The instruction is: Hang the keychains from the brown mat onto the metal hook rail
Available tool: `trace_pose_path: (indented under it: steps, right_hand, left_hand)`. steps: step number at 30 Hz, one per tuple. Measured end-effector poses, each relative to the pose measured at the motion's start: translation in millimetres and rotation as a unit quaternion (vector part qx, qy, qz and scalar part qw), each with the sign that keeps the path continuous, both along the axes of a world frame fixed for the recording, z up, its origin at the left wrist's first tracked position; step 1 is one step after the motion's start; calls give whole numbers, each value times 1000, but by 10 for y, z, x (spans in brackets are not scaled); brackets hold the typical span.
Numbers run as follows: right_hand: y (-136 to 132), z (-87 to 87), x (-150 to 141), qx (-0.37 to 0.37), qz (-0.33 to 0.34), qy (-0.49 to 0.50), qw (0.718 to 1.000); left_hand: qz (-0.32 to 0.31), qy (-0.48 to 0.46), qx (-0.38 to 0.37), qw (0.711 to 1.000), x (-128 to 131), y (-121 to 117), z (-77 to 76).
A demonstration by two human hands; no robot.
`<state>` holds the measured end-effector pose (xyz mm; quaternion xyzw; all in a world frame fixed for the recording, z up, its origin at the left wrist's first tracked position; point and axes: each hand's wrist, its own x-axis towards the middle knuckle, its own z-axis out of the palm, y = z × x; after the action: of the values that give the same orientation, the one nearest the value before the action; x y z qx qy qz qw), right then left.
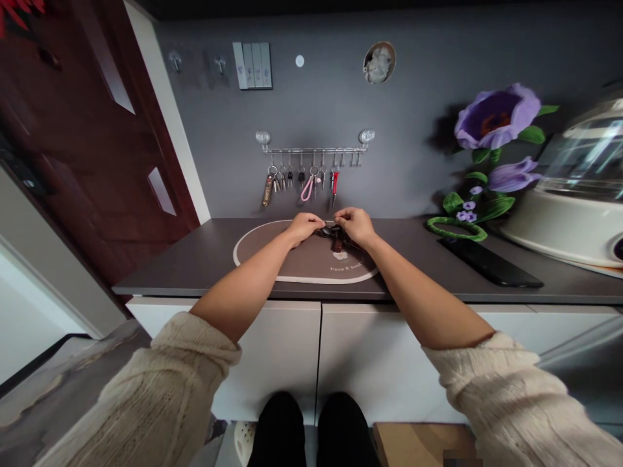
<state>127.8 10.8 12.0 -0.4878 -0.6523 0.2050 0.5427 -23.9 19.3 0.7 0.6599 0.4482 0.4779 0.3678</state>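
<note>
You have one view, from a camera worn on your head, looking forward and down over your forearms. It faces the grey wall beyond the counter, with your knees at the near edge and the door at left. No second view shares it.

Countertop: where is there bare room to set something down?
Bare: counter left of the mat; counter between mat and phone, partly under the right forearm. Crowded: the mat's back, with left hand, right hand and dark items; the right end, with flowers and appliance.
</note>
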Motion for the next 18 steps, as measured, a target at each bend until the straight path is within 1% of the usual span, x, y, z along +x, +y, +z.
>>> trace_pose_path:
  steps: [6,12,15,18]
  right_hand:
    - [13,-9,0,-6,3,14,1000]
    - [54,-28,5,1,4,-39,999]
    - [64,-35,5,1,16,-33,999]
    - [66,-37,2,-5,42,-11,999]
  left_hand:
    - [-7,-49,-13,999,-29,8,40]
    - [-54,-104,-26,993,-50,49,38]
    - [-73,-130,-34,988,-52,55,42]
    - [-85,-164,-44,982,-54,45,54]
